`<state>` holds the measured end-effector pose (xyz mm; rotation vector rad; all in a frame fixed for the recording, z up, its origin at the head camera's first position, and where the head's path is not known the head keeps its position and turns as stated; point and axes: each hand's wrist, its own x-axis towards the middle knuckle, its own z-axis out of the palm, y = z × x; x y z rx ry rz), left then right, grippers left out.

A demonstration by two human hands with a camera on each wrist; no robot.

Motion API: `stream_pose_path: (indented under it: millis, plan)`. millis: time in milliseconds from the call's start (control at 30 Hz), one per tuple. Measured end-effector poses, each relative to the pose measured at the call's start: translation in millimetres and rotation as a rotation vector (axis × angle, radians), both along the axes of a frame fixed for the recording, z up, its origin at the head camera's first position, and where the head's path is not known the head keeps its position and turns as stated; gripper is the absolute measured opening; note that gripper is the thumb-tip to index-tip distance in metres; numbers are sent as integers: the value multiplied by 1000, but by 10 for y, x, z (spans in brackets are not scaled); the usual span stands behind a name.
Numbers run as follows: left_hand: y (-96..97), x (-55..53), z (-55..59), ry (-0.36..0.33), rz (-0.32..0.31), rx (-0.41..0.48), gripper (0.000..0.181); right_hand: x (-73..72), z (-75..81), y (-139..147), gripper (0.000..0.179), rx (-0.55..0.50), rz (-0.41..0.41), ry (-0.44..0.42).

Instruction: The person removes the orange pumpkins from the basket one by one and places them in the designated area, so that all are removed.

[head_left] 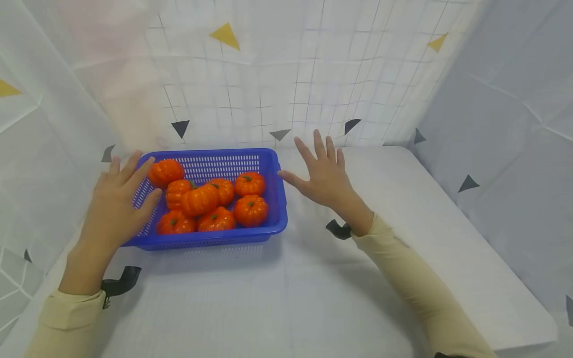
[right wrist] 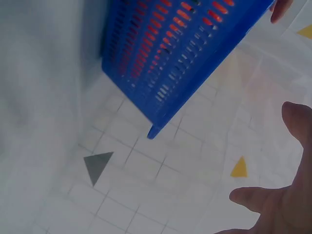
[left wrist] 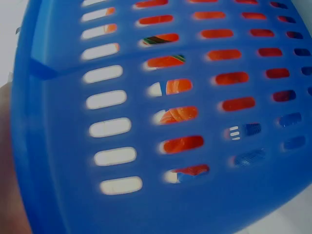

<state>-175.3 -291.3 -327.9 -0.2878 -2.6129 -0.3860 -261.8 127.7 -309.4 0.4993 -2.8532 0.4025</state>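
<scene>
A blue plastic basket (head_left: 219, 237) with slotted walls stands at the left back of the table, holding several small orange pumpkins (head_left: 200, 200). My left hand (head_left: 114, 204) is spread at the basket's left end, overlapping its rim in the head view. In the left wrist view the slotted basket wall (left wrist: 63, 122) fills the picture, with orange showing through the slots. My right hand (head_left: 326, 180) hovers with fingers fanned out, to the right of the basket and apart from it. Its thumb points toward the right rim. Neither hand holds anything.
The white table (head_left: 358, 298) stretches to the right and front of the basket. A white sheet (head_left: 264, 74) with grid lines and triangles hangs behind, and grey-white sheets (head_left: 506, 124) close the sides. A dark strap piece (head_left: 121, 282) sits at each wrist.
</scene>
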Motion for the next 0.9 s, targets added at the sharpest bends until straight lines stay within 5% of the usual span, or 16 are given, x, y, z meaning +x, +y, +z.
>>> stream_pose_path:
  millis: [267,567,900]
  plan:
    - [23,1,-40,-108,18,-109,78,107,146,-364,94,1,136,-17]
    - [-43,0,-85,-173,65,-73,75,165,250,-806,90,42,318,-89]
    - [-222,-82,-170,-274,97,-5,81,90,453,-1056,84,57,468,-269]
